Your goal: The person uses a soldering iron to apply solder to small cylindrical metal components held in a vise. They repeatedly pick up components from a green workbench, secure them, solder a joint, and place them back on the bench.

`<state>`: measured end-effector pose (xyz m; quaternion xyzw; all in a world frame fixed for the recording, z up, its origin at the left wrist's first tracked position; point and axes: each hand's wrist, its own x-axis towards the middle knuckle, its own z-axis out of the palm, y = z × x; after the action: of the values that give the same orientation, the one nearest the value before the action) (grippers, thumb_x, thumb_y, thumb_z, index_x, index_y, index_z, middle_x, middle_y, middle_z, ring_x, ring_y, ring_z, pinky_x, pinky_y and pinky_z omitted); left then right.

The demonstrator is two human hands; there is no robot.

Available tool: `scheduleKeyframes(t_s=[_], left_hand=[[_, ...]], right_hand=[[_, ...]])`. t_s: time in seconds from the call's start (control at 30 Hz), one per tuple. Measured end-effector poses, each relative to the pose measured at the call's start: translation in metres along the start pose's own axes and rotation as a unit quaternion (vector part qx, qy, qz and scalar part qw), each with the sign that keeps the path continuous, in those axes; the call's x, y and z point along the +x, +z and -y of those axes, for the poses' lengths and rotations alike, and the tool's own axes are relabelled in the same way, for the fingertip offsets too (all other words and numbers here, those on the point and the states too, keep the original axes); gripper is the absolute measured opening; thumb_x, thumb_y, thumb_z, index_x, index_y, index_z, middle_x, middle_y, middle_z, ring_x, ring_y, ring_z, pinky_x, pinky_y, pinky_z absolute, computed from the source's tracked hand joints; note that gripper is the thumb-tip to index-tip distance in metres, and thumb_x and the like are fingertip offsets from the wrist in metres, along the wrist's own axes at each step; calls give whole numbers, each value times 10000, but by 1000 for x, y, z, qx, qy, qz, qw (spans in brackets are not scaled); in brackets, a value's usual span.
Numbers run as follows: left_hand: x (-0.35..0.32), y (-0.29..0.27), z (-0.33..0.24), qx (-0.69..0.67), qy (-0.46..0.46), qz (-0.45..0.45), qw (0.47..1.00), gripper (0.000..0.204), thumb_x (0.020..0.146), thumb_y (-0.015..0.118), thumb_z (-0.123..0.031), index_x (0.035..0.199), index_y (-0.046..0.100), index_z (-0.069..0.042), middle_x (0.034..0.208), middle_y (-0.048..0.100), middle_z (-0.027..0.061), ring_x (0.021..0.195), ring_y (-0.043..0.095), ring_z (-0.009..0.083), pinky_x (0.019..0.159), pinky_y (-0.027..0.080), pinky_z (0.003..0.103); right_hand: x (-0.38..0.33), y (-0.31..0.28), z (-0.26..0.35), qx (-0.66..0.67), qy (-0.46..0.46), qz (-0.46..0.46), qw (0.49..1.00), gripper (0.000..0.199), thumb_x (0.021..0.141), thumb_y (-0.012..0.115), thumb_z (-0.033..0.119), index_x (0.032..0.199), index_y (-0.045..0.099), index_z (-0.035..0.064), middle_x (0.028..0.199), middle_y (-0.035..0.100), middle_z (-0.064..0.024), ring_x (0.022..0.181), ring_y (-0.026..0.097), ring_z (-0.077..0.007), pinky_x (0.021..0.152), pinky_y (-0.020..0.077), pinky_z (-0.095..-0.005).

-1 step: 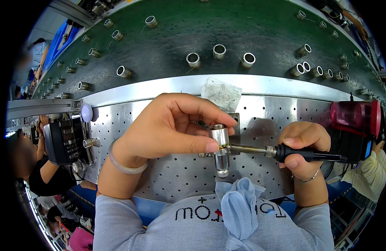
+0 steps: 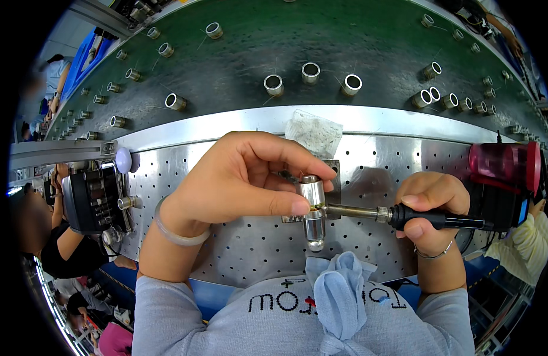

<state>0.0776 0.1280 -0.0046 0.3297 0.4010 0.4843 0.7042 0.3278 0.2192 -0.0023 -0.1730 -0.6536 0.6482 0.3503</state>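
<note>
My left hand [image 2: 235, 181] pinches a shiny metal cylinder [image 2: 313, 194] between thumb and fingers, upright over the worktable. The cylinder is wider at the top, with a darker cap, and narrows to a rounded silver end below. In my right hand [image 2: 434, 204] is a soldering iron [image 2: 407, 218] with a black handle and a long metal barrel. It lies nearly level, and its end meets the right side of the cylinder around mid-height; the exact tip is hard to make out. Partly hidden behind the cylinder is a flat metal block [image 2: 334, 193].
A green conveyor belt [image 2: 238, 65] carries several metal rings, each trailing thin wires. A crumpled white cloth [image 2: 315, 133] lies at the perforated metal worktable's [image 2: 250, 249] far edge. A red transparent container [image 2: 504, 169] stands at right, a black device [image 2: 87, 202] at left. Other people sit at both sides.
</note>
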Motion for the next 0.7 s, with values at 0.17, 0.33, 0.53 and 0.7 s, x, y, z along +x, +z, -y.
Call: scheduleKeyframes(t_s=[0.17,0.33,0.53,0.7], left_hand=[[3,-4,4,-35,-9,14,999,415,638,727,45,1033,605,81,952,623,170,908,620,223,761,539,272],[4,-3,5,-5,3,5,1000,507,636,754,-24,1098,573,77,960,626,166,912,615,206,758,535,265],[1,-19,2,-20,-21,18,999,546,651,762,-88,1132,560,75,934,618,115,872,591,159,710,501,241],[0,-15,10,4,-51,24,998,467,641,776,-90,1046,603,67,933,602,101,847,586,150,735,483,249]], right_hand=[[-3,-4,1,20,18,-41,999,236,657,760,34,806,582,-12,721,594,-84,609,561,-155,568,441,-253],[-2,-3,0,37,28,-43,998,260,662,774,60,816,575,-3,718,593,-89,605,555,-144,567,441,-250],[-1,-2,1,44,43,-50,997,280,660,787,80,822,573,0,729,598,-94,613,561,-142,570,447,-245],[-3,-2,-2,51,32,-39,997,287,655,791,80,824,573,-1,731,601,-98,616,567,-146,571,449,-243]])
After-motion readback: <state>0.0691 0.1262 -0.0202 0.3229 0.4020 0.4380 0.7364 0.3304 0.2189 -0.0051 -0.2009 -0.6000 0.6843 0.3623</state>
